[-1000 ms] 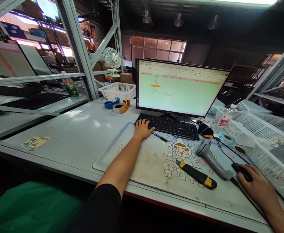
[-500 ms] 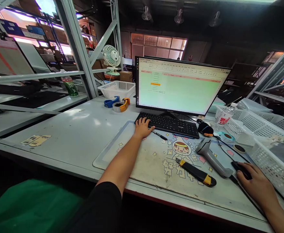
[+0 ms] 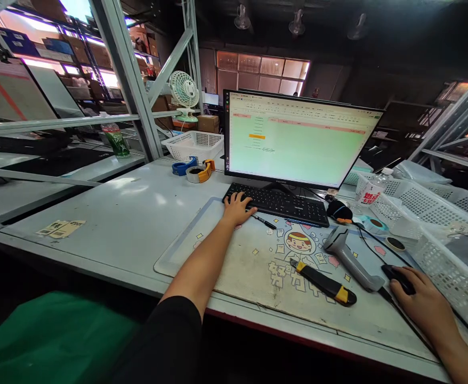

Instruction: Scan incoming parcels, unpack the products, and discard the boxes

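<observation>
My left hand rests with spread fingers on the left end of a black keyboard. Beside its thumb lies a black marker pen on the printed desk mat. At the right, my right hand is wrapped over a black computer mouse. A grey barcode scanner lies left of the mouse, its cable running down past my hand. Nearer the front edge is a black and yellow utility knife. Behind the keyboard, a monitor displays a spreadsheet-like page with one orange cell.
Two tape dispensers, one blue and one orange, stand left of the monitor before a white basket. White perforated baskets and a plastic bottle line the right side. A label card lies at the left.
The view has shifted very slightly. Both hands stay in place on the keyboard and the mouse.
</observation>
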Demonstrator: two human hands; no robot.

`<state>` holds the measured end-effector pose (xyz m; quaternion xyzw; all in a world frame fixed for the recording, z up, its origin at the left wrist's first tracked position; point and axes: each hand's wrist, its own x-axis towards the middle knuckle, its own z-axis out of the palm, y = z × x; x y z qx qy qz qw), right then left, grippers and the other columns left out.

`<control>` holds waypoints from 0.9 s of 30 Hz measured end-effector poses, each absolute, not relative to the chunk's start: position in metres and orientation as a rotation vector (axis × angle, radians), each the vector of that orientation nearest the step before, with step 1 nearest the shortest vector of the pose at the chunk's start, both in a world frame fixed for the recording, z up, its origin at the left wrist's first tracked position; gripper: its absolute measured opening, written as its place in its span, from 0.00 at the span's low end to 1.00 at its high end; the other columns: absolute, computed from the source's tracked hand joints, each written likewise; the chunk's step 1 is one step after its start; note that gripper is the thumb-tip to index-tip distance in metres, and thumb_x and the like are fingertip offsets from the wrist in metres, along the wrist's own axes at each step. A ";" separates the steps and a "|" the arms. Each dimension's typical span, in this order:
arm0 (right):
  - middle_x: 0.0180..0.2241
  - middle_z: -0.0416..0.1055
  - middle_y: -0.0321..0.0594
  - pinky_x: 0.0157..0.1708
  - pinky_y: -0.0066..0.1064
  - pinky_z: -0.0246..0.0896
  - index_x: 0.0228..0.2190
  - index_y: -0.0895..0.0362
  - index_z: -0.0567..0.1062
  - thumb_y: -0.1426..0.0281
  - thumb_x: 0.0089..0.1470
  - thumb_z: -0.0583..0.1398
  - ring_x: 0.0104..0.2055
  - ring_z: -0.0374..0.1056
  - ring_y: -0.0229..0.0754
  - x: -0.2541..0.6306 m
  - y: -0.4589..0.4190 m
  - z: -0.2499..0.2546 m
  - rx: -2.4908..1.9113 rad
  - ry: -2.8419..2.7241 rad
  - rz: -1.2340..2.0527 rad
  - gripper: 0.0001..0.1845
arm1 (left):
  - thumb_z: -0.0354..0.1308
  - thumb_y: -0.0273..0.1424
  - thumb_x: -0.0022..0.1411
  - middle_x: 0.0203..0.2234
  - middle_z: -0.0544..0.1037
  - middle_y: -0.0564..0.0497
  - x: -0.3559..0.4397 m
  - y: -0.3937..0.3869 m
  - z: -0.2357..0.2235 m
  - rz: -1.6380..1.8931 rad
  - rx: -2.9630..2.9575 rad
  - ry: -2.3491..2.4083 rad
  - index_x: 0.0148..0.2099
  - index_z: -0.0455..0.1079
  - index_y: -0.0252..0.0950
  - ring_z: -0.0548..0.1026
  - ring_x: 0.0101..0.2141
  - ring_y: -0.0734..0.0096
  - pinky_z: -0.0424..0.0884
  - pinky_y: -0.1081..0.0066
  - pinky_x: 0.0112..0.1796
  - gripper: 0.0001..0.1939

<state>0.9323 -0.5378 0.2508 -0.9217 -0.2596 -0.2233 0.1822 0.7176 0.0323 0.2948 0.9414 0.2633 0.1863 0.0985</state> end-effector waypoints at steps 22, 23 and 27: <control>0.60 0.75 0.46 0.51 0.51 0.74 0.55 0.50 0.79 0.46 0.61 0.54 0.57 0.75 0.60 0.934 -0.540 0.247 -2.555 -0.825 -0.663 0.31 | 0.52 0.53 0.73 0.74 0.63 0.45 0.715 0.030 0.295 0.629 2.763 0.790 0.70 0.70 0.49 0.54 0.74 0.40 0.49 0.37 0.72 0.30; 0.60 0.75 0.45 0.51 0.51 0.74 0.55 0.50 0.79 0.46 0.61 0.54 0.57 0.75 0.60 0.934 -0.540 0.248 -2.558 -0.820 -0.657 0.31 | 0.52 0.53 0.73 0.74 0.63 0.44 0.715 0.030 0.295 0.629 2.764 0.791 0.70 0.70 0.49 0.54 0.74 0.41 0.49 0.37 0.72 0.30; 0.61 0.74 0.44 0.51 0.49 0.73 0.55 0.49 0.78 0.46 0.62 0.53 0.58 0.75 0.59 0.932 -0.538 0.250 -2.586 -0.798 -0.637 0.31 | 0.53 0.53 0.73 0.74 0.63 0.44 0.715 0.029 0.297 0.616 2.760 0.800 0.71 0.70 0.48 0.53 0.74 0.41 0.48 0.37 0.72 0.30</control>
